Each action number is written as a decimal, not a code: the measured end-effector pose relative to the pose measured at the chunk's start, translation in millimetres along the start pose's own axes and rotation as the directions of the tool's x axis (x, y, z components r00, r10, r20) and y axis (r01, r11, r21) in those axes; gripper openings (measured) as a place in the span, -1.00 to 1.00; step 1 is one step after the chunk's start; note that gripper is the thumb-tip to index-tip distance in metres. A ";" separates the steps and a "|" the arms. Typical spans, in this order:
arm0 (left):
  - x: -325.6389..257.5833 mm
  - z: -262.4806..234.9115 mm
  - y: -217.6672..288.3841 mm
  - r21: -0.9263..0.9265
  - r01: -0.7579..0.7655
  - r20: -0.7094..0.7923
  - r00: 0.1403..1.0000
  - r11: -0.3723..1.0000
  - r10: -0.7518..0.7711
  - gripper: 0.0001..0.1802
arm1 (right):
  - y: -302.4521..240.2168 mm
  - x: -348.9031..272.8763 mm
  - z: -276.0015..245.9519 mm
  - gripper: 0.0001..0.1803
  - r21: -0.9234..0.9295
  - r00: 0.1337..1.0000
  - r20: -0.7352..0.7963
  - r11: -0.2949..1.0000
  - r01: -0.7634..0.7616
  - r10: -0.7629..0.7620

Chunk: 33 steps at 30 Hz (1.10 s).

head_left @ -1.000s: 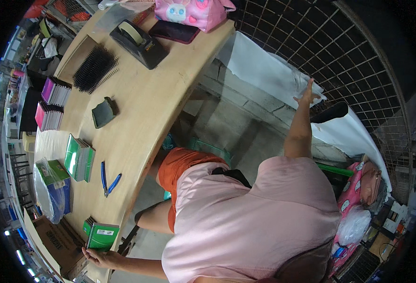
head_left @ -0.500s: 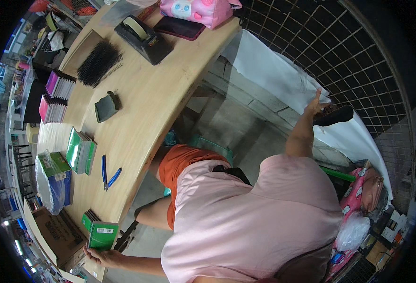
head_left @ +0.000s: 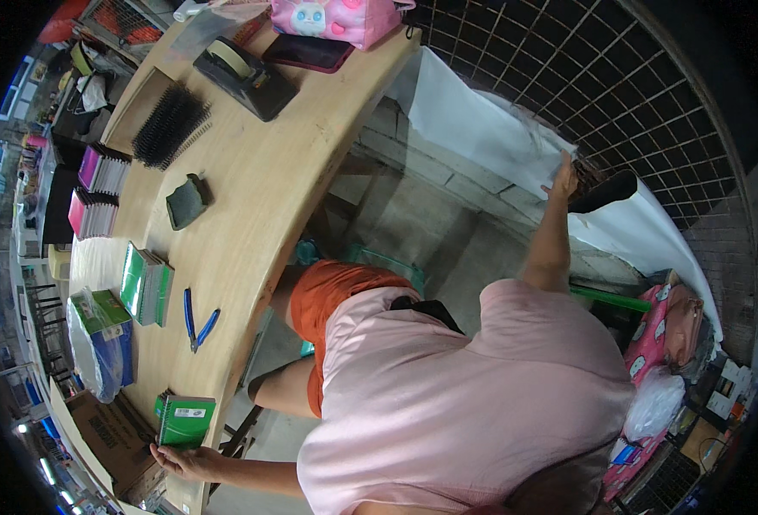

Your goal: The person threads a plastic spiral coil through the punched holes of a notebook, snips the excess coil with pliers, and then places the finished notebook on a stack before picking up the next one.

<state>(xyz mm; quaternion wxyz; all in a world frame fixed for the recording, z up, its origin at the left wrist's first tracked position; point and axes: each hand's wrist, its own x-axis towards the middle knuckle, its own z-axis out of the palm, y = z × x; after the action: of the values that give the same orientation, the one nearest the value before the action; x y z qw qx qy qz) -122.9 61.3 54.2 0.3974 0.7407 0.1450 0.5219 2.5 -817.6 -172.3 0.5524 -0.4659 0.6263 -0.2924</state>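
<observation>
At the lower left, my left hand (head_left: 181, 462) has its fingers curled at the near edge of a small stack of green spiral notebooks (head_left: 187, 422) on the table corner; the fingers' undersides are hidden. My right hand (head_left: 561, 178) is stretched far off to the upper right, fingers apart, against a white sheet (head_left: 482, 129) along the wire mesh. A dark rolled object (head_left: 606, 194) is beside it. Blue-handled pliers (head_left: 197, 322) lie splayed on the wooden table (head_left: 250, 189), past the notebooks. Another stack of green notebooks (head_left: 147, 286) stands farther along.
Along the table are a plastic-wrapped pack (head_left: 103, 348), pink and purple notebooks (head_left: 100, 190), black spiral binding coils (head_left: 169, 126), a dark green piece (head_left: 187, 202), a tape dispenser (head_left: 246, 79), a phone (head_left: 310, 51) and a pink pouch (head_left: 340, 19). A cardboard box (head_left: 109, 438) sits by the corner.
The notebooks by my left hand have shifted slightly toward the pliers, and that hand has moved with them. My right hand stays by the white sheet. The whole view has turned a little.
</observation>
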 end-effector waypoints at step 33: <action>11.2 40.2 -40.9 0.292 -0.409 0.234 0.907 0.865 0.349 -0.64 | 32.8 -55.5 -51.7 0.37 -0.484 0.650 -0.681 0.873 -0.052 -0.339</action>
<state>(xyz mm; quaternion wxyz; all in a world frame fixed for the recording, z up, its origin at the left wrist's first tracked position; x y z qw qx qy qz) -74.4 77.1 25.7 0.1665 0.8537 0.0473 0.4911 -58.4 -761.9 -166.6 0.0924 -0.4710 0.8071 -0.3438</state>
